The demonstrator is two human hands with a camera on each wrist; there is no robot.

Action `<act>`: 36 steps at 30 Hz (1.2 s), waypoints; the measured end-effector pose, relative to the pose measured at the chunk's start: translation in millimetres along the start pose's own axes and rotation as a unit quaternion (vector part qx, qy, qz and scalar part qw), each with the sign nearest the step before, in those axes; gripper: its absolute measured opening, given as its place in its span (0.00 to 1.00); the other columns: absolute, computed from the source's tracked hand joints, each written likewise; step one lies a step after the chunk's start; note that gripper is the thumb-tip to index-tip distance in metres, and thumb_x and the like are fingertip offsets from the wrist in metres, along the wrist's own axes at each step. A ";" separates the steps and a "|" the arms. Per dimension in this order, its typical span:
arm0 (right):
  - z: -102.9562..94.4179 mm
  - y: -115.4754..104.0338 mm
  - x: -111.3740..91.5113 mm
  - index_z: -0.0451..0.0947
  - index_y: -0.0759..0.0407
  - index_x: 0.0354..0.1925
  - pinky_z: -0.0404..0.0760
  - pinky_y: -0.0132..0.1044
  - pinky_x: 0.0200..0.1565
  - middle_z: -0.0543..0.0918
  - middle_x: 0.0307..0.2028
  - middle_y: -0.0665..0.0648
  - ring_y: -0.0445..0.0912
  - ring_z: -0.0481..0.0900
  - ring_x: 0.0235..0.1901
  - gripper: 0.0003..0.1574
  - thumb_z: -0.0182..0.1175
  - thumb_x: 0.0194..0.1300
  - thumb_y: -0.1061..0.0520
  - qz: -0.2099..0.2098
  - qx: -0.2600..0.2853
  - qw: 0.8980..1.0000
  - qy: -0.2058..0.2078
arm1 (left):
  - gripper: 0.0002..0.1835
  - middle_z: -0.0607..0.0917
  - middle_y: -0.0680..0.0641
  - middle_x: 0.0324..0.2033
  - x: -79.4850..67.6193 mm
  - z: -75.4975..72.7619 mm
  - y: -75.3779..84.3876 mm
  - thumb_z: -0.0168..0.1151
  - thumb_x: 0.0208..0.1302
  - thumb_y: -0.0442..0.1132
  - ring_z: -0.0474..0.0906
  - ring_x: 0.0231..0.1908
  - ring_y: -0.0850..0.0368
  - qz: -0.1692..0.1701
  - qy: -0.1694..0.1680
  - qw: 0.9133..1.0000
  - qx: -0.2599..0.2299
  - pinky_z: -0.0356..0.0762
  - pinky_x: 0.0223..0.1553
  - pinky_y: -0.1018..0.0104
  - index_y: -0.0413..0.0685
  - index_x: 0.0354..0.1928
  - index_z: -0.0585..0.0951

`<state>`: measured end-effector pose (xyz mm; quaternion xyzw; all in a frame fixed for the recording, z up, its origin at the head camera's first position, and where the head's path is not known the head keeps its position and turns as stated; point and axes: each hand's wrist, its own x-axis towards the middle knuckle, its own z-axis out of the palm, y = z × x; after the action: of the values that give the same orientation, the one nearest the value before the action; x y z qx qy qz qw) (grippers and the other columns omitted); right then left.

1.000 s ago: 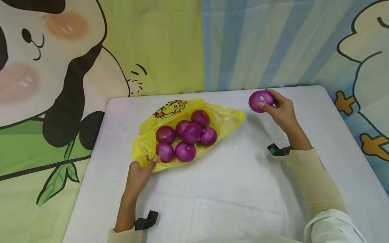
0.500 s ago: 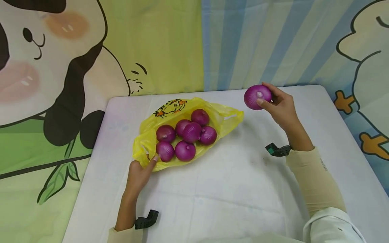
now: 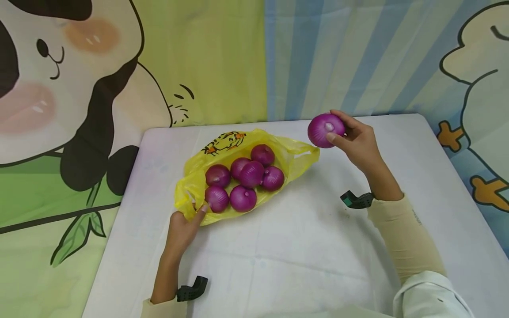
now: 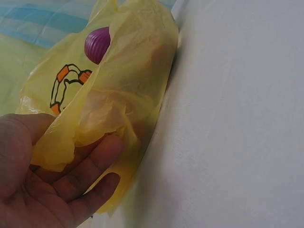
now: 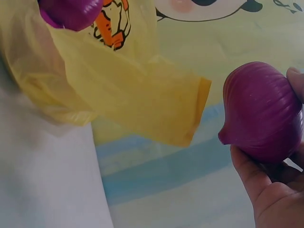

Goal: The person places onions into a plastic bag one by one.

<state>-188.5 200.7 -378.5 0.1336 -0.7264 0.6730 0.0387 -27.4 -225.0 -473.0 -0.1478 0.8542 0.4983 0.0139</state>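
Observation:
A yellow plastic bag (image 3: 296,165) lies spread on the table with its mouth facing up, and several purple onions (image 3: 243,198) sit inside it. At the bag's near left corner my left hand (image 3: 184,232) pinches the edge between thumb and fingers; the left wrist view shows the thin film (image 4: 61,142) between them. My right hand (image 3: 359,143) grips a single purple onion (image 3: 324,129) above the table, just right of the bag's far right handle. In the right wrist view this onion (image 5: 261,111) is held between thumb and fingers, apart from the bag.
The white-covered table (image 3: 278,265) extends around the bag. Behind it hangs a cartoon-printed cloth (image 3: 222,62). Black wrist devices (image 3: 192,289) are worn on both arms.
My right hand has moved left toward the bag with the onion, first rising slightly. The left hand and the bag stay in place.

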 end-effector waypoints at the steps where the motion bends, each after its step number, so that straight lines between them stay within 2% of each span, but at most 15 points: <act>1: 1.5 -1.2 0.3 0.73 0.55 0.64 0.78 0.33 0.47 0.71 0.62 0.64 0.53 0.74 0.58 0.33 0.66 0.61 0.66 -0.001 0.000 1.000 -0.004 | 0.25 0.76 0.43 0.30 -0.1 0.3 -0.3 0.63 0.64 0.56 0.70 0.30 0.52 0.002 0.000 1.000 0.000 0.70 0.28 0.68 0.38 0.44 0.76; 11: 23.9 -11.4 2.3 0.74 0.54 0.64 0.78 0.35 0.47 0.71 0.62 0.63 0.53 0.74 0.57 0.32 0.64 0.62 0.65 0.000 0.012 0.999 -0.045 | 0.22 0.76 0.43 0.29 -0.4 1.6 -2.3 0.63 0.65 0.53 0.71 0.30 0.51 0.005 0.011 1.000 0.014 0.70 0.29 0.68 0.38 0.41 0.76; 18: 43.6 -14.8 3.1 0.73 0.59 0.64 0.78 0.38 0.49 0.72 0.61 0.63 0.55 0.74 0.56 0.31 0.63 0.62 0.67 -0.019 0.054 0.996 -0.063 | 0.20 0.75 0.44 0.28 1.6 3.0 -1.2 0.64 0.64 0.51 0.71 0.29 0.52 0.009 0.022 1.000 0.003 0.70 0.28 0.69 0.38 0.39 0.77; 23: 52.8 -16.8 7.0 0.72 0.61 0.64 0.78 0.38 0.49 0.73 0.60 0.63 0.54 0.75 0.55 0.31 0.62 0.62 0.67 -0.027 0.059 0.995 -0.076 | 0.19 0.77 0.44 0.29 1.9 4.2 -0.3 0.65 0.64 0.49 0.71 0.30 0.53 0.017 0.031 0.999 -0.001 0.70 0.29 0.70 0.37 0.40 0.77; 36: 86.6 -23.2 18.5 0.68 0.65 0.66 0.81 0.40 0.44 0.73 0.60 0.63 0.56 0.76 0.52 0.35 0.66 0.62 0.64 -0.029 0.055 0.983 -0.174 | 0.19 0.77 0.43 0.31 2.6 6.9 0.6 0.65 0.65 0.48 0.72 0.31 0.52 0.020 0.031 0.999 -0.013 0.72 0.29 0.70 0.37 0.41 0.77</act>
<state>-189.9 111.1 -359.6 0.2714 -0.6801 0.6768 -0.0760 -30.9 -219.4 -476.3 -0.1467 0.8503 0.5048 -0.0248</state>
